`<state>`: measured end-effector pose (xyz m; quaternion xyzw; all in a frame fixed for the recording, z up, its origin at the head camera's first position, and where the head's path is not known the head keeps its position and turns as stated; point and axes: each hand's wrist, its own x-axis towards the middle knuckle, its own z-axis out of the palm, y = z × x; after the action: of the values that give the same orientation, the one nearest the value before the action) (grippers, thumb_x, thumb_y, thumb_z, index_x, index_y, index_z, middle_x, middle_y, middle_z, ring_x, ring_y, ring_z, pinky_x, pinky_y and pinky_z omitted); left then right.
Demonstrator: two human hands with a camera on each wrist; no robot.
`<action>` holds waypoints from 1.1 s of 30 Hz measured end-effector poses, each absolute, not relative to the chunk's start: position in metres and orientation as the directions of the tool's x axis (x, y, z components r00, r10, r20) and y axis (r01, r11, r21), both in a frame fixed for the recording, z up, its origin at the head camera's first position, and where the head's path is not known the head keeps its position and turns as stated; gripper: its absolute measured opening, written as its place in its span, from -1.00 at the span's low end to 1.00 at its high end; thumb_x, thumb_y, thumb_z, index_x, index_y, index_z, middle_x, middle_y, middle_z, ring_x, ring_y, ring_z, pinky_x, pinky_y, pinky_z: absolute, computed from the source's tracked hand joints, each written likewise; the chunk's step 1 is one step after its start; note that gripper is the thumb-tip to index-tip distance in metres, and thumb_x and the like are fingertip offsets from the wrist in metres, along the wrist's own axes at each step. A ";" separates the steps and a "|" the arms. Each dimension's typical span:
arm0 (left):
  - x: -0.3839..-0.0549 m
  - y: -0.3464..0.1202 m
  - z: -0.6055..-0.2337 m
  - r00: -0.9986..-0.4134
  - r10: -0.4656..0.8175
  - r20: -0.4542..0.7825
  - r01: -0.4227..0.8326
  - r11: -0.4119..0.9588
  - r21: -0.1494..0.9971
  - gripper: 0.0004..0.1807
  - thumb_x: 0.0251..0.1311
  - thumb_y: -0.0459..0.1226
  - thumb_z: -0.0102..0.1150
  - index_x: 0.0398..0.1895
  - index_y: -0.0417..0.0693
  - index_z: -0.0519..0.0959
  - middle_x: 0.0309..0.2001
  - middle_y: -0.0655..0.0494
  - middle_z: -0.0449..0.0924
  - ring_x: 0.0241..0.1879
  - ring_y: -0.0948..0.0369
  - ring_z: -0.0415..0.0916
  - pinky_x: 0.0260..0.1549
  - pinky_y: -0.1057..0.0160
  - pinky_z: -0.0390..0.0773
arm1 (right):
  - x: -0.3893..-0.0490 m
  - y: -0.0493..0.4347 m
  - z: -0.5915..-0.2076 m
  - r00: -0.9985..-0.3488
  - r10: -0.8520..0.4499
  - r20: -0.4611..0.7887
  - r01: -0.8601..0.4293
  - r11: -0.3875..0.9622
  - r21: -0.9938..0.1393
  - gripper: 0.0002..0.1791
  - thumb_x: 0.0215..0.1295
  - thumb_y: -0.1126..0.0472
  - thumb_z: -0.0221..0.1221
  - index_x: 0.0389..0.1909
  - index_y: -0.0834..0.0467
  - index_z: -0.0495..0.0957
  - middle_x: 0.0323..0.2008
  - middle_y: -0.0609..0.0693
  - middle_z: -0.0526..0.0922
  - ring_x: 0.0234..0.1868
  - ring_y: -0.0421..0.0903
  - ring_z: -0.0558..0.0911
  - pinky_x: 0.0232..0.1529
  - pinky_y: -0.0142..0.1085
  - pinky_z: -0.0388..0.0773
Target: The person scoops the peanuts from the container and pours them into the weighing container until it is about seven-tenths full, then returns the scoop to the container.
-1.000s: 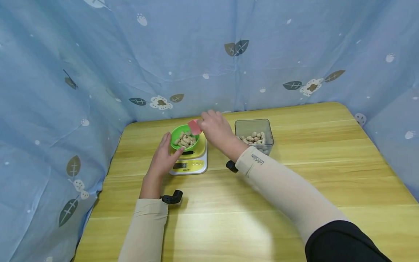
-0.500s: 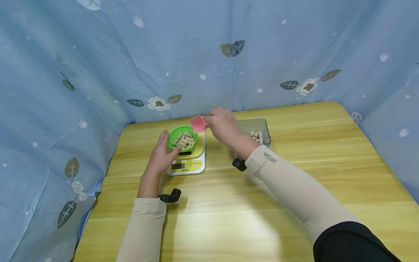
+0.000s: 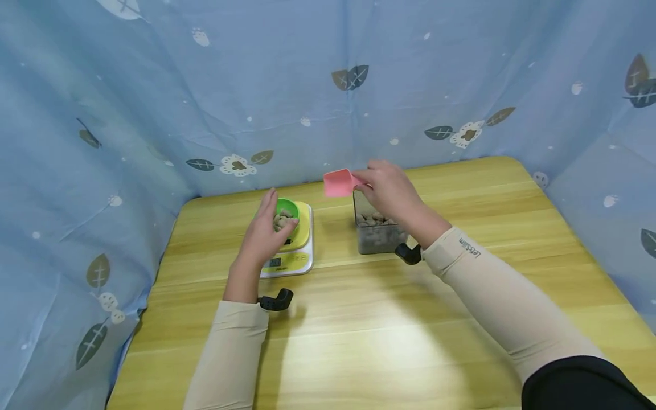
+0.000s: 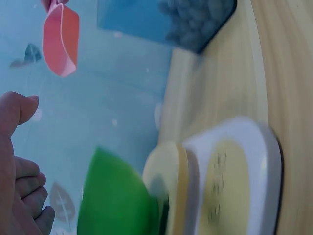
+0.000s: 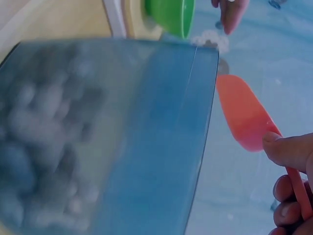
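Observation:
My right hand [image 3: 392, 191] pinches the handle of a pink scoop [image 3: 338, 183], held above the rim of a grey see-through container [image 3: 381, 242] partly filled with peanuts. The scoop's bowl looks empty. On a yellow and white kitchen scale [image 3: 302, 261] stands a green bowl [image 3: 288, 205] with peanuts [image 3: 283, 220] in it. My left hand [image 3: 260, 236] overlaps the bowl's left side in the head view. The left wrist view shows that hand with thumb apart from the fingers, away from the green bowl [image 4: 115, 196] and holding nothing.
A wooden table [image 3: 348, 341] carries the scale and the container. Behind it hangs a blue patterned curtain [image 3: 307, 85], which also runs down both sides. A black wrist camera [image 3: 408, 254] on the right wrist sits close to the container's near corner.
The right hand has carried the scoop rightward from over the green bowl to the container. The left hand has shifted from the bowl's rim and now covers more of the bowl in the head view.

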<state>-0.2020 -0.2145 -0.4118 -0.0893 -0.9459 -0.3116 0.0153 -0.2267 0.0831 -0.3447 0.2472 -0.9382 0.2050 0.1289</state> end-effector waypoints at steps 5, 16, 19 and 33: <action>-0.205 -0.188 -0.407 -0.967 0.236 0.101 0.250 0.777 0.578 -0.03 0.31 0.24 0.00 0.61 0.15 -0.21 0.59 0.32 -0.36 0.57 0.05 -0.23 0.45 -0.19 0.00 | -0.222 0.109 -0.349 -0.869 -0.369 0.330 -0.477 0.801 -0.361 -0.63 0.28 0.17 0.31 0.10 0.13 0.65 -0.28 0.07 0.60 -0.26 0.04 0.48 -0.22 -0.13 0.43; -0.208 -0.129 -0.406 -0.919 0.384 0.092 0.361 0.723 0.589 -0.05 0.32 0.27 -0.06 0.61 0.13 -0.19 0.60 0.32 -0.35 0.57 0.14 -0.23 0.46 -0.07 0.07 | -0.211 0.147 -0.362 -0.924 -0.321 0.206 -0.381 0.798 -0.467 -0.60 0.36 0.16 0.23 0.19 0.13 0.60 -0.39 0.08 0.49 -0.37 0.02 0.38 -0.37 -0.17 0.30; -0.208 -0.118 -0.408 -0.911 0.404 0.083 0.374 0.726 0.577 -0.04 0.31 0.29 -0.08 0.61 0.16 -0.20 0.60 0.32 -0.35 0.57 0.14 -0.21 0.46 -0.05 0.07 | -0.211 0.148 -0.367 -0.916 -0.360 0.174 -0.399 0.788 -0.468 -0.59 0.36 0.17 0.22 0.20 0.16 0.58 -0.34 0.10 0.49 -0.33 0.03 0.38 -0.34 -0.16 0.31; -0.209 -0.101 -0.423 -0.893 0.439 0.099 0.412 0.709 0.573 -0.10 0.36 0.27 -0.14 0.60 0.04 -0.07 0.60 0.24 -0.22 0.57 0.16 -0.18 0.46 0.00 0.10 | -0.216 0.129 -0.391 -0.920 -0.362 0.151 -0.392 0.834 -0.388 -0.68 0.31 0.14 0.25 0.02 0.18 0.69 0.24 0.18 0.42 0.17 0.23 0.29 0.04 0.13 0.37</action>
<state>-0.2090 -0.1005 -0.4233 -0.2302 -0.9240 -0.3045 -0.0224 -0.2157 0.1293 -0.3909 0.1969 -0.9569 0.2103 0.0355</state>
